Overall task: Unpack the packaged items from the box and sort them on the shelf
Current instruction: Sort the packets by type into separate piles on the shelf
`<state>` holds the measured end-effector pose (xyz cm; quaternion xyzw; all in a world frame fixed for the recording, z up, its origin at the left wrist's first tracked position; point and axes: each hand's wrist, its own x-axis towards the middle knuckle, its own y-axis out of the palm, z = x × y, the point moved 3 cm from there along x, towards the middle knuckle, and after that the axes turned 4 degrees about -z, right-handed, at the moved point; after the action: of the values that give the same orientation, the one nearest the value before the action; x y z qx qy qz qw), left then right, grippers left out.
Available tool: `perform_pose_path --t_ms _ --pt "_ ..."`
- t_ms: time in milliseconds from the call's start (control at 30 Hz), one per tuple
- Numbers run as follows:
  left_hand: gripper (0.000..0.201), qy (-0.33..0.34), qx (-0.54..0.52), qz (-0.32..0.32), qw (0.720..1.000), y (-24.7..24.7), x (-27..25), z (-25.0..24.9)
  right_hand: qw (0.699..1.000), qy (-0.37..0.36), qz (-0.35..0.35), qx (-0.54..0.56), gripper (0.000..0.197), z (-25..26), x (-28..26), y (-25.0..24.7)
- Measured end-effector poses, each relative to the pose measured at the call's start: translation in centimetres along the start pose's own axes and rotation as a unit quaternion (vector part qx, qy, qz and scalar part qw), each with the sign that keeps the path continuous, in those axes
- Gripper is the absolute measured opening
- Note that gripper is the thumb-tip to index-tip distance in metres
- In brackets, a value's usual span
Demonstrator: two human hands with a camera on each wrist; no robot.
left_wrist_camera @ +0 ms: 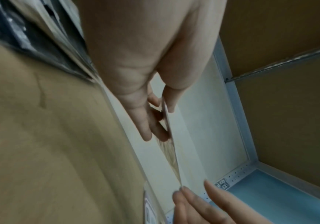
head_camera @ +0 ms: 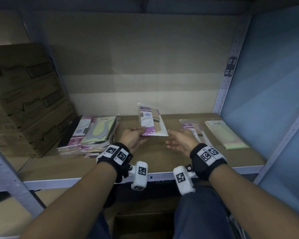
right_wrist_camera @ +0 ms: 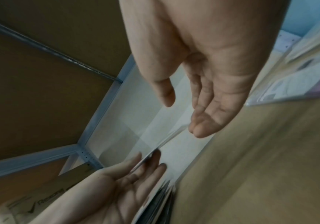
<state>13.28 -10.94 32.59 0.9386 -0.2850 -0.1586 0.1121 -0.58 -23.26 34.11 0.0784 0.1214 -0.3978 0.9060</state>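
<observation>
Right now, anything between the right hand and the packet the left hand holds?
Nothing. In the head view the open right hand sits just right of the purple sock packet pinched by the left hand; only bare cardboard shelf liner shows below.

Stacked cardboard cartons (head_camera: 22, 100) stand at the far left.
</observation>
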Motion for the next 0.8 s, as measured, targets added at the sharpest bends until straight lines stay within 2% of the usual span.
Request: perform_pose_path --t_ms 167,233,300,433,667,800 --pt "0.033 -0.012 -0.009 -0.001 1.0 1.1 -0.2 1.9 0.999 -0.006 -0.035 0.015 0.027 -0.8 0.2 -0.3" --pt "0.027 -0.003 0.027 -0.002 1.0 1.4 -0.2 2.3 0.999 -0.008 -0.044 0.01 0.025 -0.9 0.2 -1.1" --pt "0.015 0.028 0.097 -0.014 0.995 1.9 -0.3 2.3 0.998 -0.014 -0.054 0.001 0.023 -0.9 0.3 -2.1" --pt "0.019 0.106 0.208 -0.029 0.972 3.3 0.5 2.6 0.996 -0.032 -0.083 -0.028 0.02 -0.9 0.7 -3.9" --pt "0.034 0.121 0.308 0.058 0.942 7.8 1.0 4.5 0.986 -0.041 -0.146 -0.063 0.021 -0.6 1.7 -9.0" --pt "0.033 0.113 0.333 0.092 0.931 10.8 1.4 6.0 0.979 -0.057 -0.179 -0.083 0.021 -1.0 1.9 -12.1"
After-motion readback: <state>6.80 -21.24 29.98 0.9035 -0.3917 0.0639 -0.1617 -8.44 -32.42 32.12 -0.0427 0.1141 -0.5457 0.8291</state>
